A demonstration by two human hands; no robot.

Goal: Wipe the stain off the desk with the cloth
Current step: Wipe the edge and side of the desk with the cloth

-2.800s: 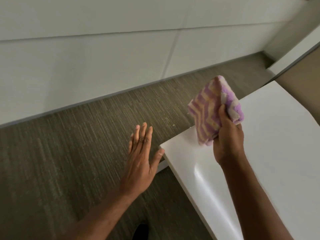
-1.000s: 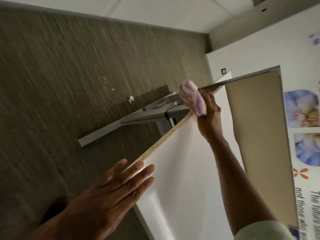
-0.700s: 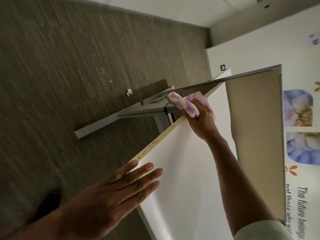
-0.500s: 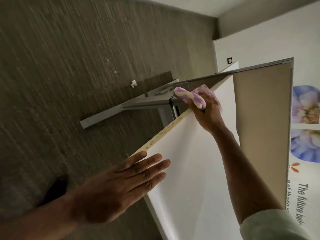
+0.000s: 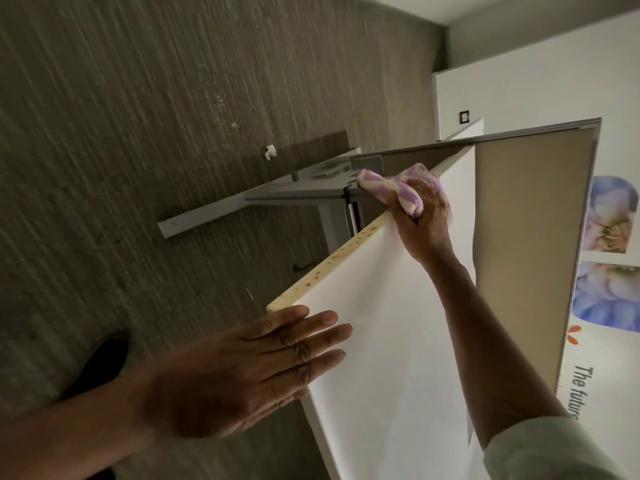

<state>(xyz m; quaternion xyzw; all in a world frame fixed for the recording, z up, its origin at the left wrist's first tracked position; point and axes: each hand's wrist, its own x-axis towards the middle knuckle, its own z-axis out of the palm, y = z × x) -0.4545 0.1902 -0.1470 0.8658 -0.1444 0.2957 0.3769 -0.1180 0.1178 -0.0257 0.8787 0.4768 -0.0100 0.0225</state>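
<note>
Your right hand (image 5: 424, 223) upper middle of frame, fist wrapped tight round purple-and-cream cloth (image 5: 391, 188), pressing it on far end of desk (image 5: 398, 341) edge. Part of cloth tucked behind your fingers, rest bunched past edge. Stain (image 5: 332, 258): brown specks along cream edge strip running down toward lower left; far end hidden under cloth. Your left hand (image 5: 242, 372) lower left, flat, fingers spread, holding nothing, resting on near desk corner. Sleeve (image 5: 540, 452) cut off at bottom right. Small white scrap (image 5: 270, 152) on carpet (image 5: 138, 133), too small to tell what.
</note>
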